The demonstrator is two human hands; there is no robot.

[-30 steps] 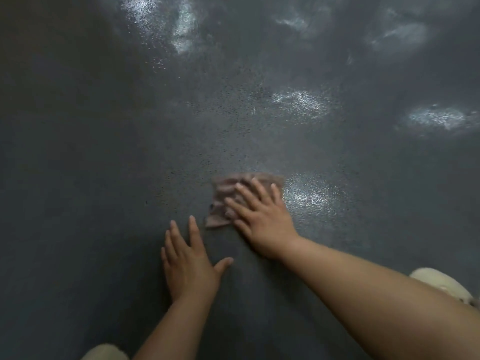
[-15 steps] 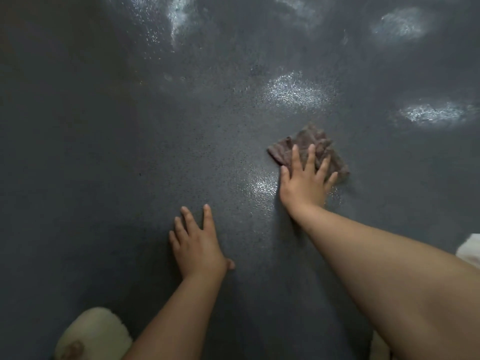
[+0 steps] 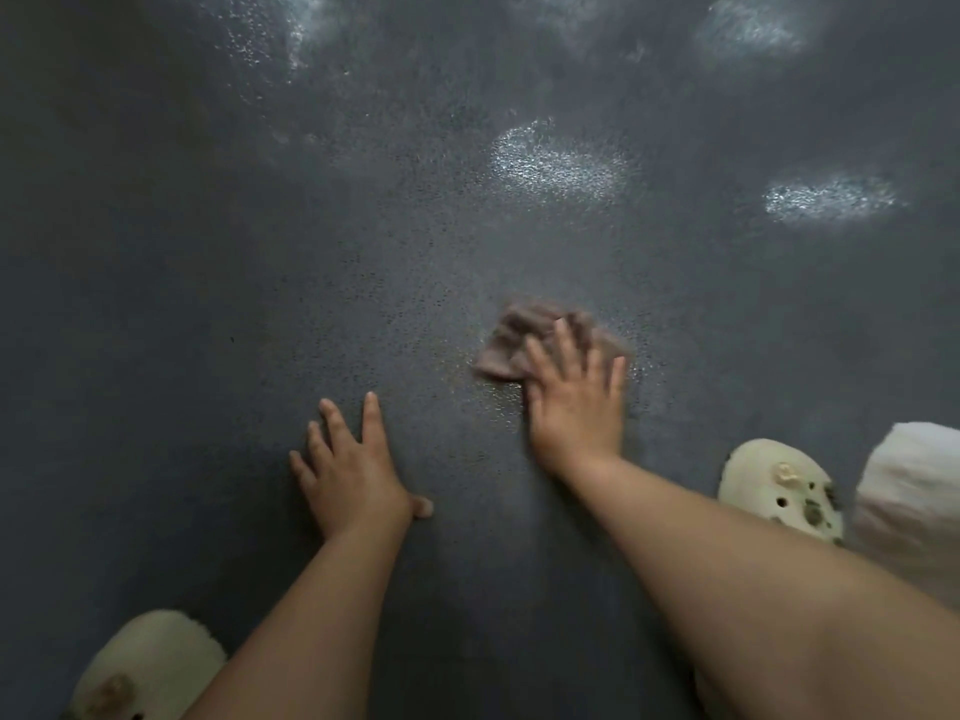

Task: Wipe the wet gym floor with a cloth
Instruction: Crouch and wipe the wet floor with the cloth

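A crumpled brownish cloth [image 3: 506, 343] lies on the dark grey speckled gym floor [image 3: 260, 278]. My right hand [image 3: 576, 402] presses flat on it with straight, spread fingers; the cloth's near right part is hidden under the palm and it looks blurred. My left hand [image 3: 353, 472] rests flat on the bare floor, fingers spread, about a hand's width left of the right one. A faint wet sheen [image 3: 493, 402] shows on the floor just below the cloth.
Shiny wet patches glint ahead: one in the middle [image 3: 556, 166], one at the right [image 3: 828, 200], more along the top [image 3: 753, 26]. A cream clog [image 3: 779, 488] sits by my right arm, another [image 3: 148, 667] at bottom left. Pale fabric [image 3: 914, 491] shows at the right edge.
My right hand has dragged the cloth from near my left hand out to the far right, then back toward me. My left hand has stayed planted on the floor.
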